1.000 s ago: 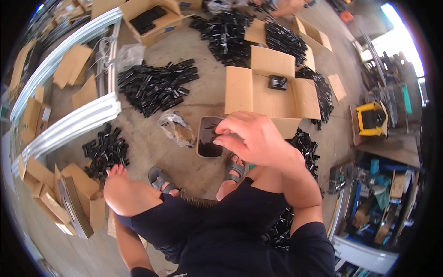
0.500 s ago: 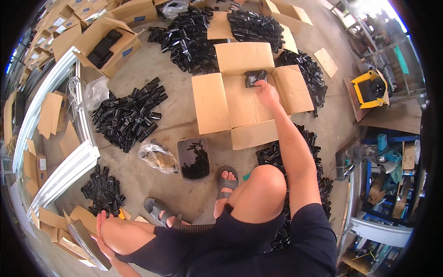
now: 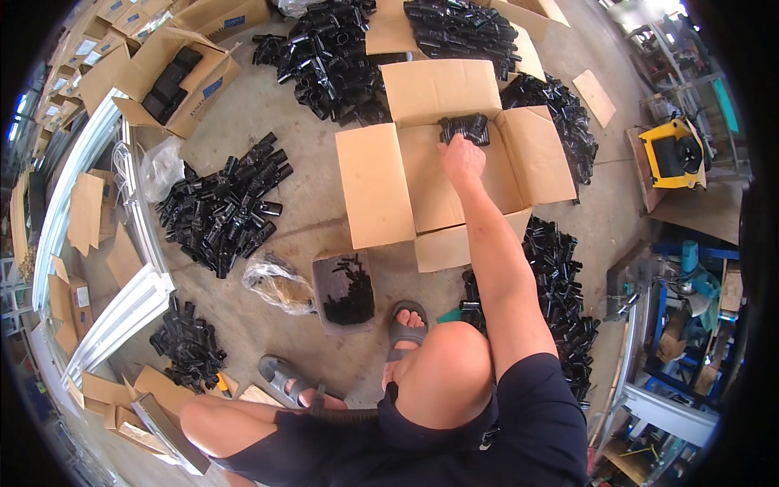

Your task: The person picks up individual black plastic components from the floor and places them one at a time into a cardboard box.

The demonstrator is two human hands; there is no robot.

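My right hand reaches into an open cardboard box in front of me. Its fingers are curled down against the near left side of a small row of black plastic fittings by the box's far wall. The fingertips are partly hidden. All four flaps of the box are folded outward, and bare cardboard shows on much of its bottom. My left hand is out of sight; only a bit of forearm shows under my left knee.
Piles of black fittings lie on the floor: a left pile, a far pile and a right pile. A grey bin with small black pieces stands before my feet, beside a clear plastic bag. White metal rails run along the left.
My right hand has shifted from the near right side of the fittings to their near left side. My left hand has left my left knee and dropped from view. The whole view has shifted slightly.
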